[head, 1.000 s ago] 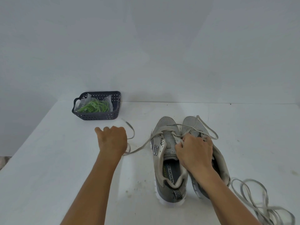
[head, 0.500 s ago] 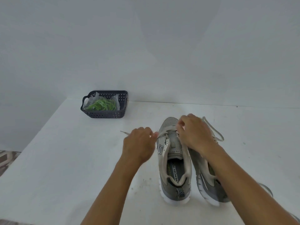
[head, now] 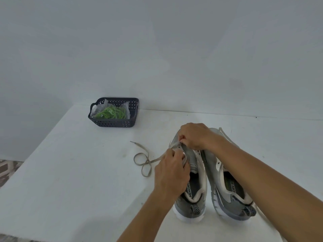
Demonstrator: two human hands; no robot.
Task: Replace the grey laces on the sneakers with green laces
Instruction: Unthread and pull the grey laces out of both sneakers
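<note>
Two grey sneakers stand side by side on the white table, heels toward me: the left sneaker [head: 192, 193] and the right sneaker [head: 229, 194]. My left hand [head: 172, 172] grips the left sneaker's upper near the eyelets. My right hand [head: 194, 136] reaches across to the toe end of the same shoe and pinches the grey lace there. A loose length of that grey lace [head: 143, 160] trails in loops to the left on the table. The green laces [head: 111, 113] lie in a clear bag inside a dark basket [head: 113, 124] at the back left.
The white table [head: 70, 172] ends at a wall behind and drops off at the left edge, where patterned floor [head: 7, 170] shows. Another grey lace end [head: 227, 135] pokes out beyond the right sneaker's toe.
My left hand moved right from the table onto the left sneaker. My right hand shifted forward to the toe end. The loose lace now lies in loops to the left.
</note>
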